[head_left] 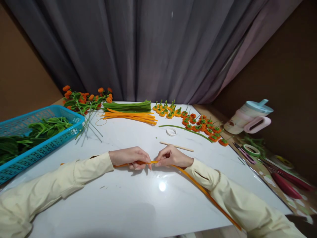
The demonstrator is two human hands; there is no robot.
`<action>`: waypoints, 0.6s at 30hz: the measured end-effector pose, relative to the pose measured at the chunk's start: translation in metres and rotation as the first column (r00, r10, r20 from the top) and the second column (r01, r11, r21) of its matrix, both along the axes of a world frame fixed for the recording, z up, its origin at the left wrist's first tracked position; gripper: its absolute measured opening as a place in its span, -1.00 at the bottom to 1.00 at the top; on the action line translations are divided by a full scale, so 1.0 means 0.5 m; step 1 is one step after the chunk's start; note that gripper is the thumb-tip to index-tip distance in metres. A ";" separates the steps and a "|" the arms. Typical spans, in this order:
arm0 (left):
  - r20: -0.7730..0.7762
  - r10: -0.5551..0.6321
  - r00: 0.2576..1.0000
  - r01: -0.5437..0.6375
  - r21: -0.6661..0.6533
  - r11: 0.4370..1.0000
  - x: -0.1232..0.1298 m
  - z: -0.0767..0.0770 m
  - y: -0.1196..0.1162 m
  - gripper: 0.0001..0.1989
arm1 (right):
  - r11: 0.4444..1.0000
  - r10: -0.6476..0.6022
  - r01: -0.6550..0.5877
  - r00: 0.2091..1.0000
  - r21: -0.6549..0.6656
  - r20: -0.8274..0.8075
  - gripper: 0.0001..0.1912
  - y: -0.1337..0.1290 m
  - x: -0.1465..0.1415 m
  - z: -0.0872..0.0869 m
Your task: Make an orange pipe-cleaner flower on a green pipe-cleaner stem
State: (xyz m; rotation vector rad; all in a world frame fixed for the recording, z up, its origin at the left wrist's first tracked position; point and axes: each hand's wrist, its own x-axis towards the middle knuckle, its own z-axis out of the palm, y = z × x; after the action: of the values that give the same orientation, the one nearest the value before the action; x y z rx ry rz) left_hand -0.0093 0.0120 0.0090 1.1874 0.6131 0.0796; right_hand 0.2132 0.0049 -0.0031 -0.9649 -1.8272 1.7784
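Between my two hands stretches a small bundle of orange pipe cleaners (206, 192), just above the white tabletop. My left hand (131, 156) is closed around it, fingertips pinching near the middle. Close beside it, my right hand (173, 156) pinches the same bundle between thumb and fingers. One end runs down to the right, past my right sleeve; the other passes behind my left forearm, partly hidden. Beyond my right hand lie a thin wooden stick (176, 146) and a white ring-shaped roll (171, 132).
Green pipe cleaners (127, 106) and yellow-orange ones (130, 117) lie at the back. Rows of small orange flower heads (198, 127) sit back right. A blue basket (74, 124) holds green leaves at left. At right stand a lidded tumbler (239, 117) and red-handled pliers (286, 185).
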 end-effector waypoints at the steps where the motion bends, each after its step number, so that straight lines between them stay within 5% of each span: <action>1: -0.002 0.003 1.000 -0.003 0.010 1.000 0.001 0.002 -0.001 -0.72 | 1.000 -0.004 0.004 1.000 0.003 0.005 -0.66 0.000 0.000 0.001; 18: 0.006 0.033 0.999 -0.034 0.065 0.997 0.005 0.008 -0.008 -0.71 | 1.000 -0.004 0.005 1.000 -0.024 0.016 -0.65 0.001 0.002 0.003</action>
State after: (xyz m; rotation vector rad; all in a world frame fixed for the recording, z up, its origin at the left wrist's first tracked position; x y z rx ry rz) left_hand -0.0069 0.0079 0.0128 1.2398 0.6300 0.1317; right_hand 0.2140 0.0055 -0.0014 -0.9936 -1.8158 1.7985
